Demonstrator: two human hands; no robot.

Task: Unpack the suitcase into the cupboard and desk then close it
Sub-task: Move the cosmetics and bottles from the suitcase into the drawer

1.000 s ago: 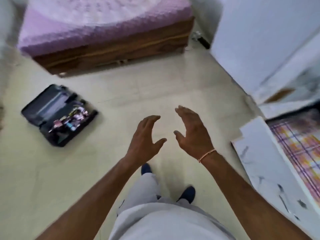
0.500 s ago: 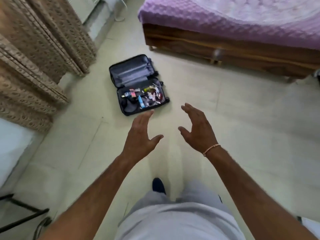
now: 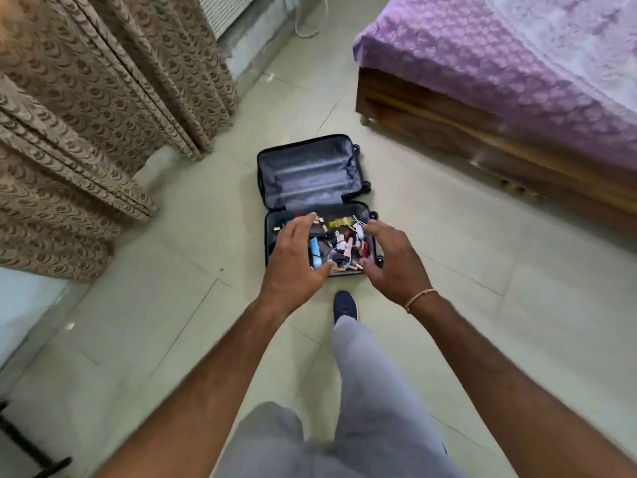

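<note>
A small dark suitcase [image 3: 306, 170] lies open on the tiled floor, its empty grey-lined lid half farther from me. The near half holds a jumble of several small items [image 3: 339, 243], among them a light blue one and a yellow one. My left hand [image 3: 294, 258] and my right hand [image 3: 393, 260] are stretched out in front of me, fingers spread and slightly bent, holding nothing. They overlap the left and right sides of the filled half in the picture, and I cannot tell whether they touch it.
A bed with a purple cover [image 3: 517, 63] on a wooden base [image 3: 482, 139] stands to the right. Patterned beige curtains [image 3: 86, 108] hang on the left. My dark blue shoe [image 3: 344, 305] is on the floor just short of the suitcase.
The view has swung round and moved closer, so the suitcase went from the left side to straight ahead and looks larger. Both hands stay raised and spread, now in front of the suitcase.
</note>
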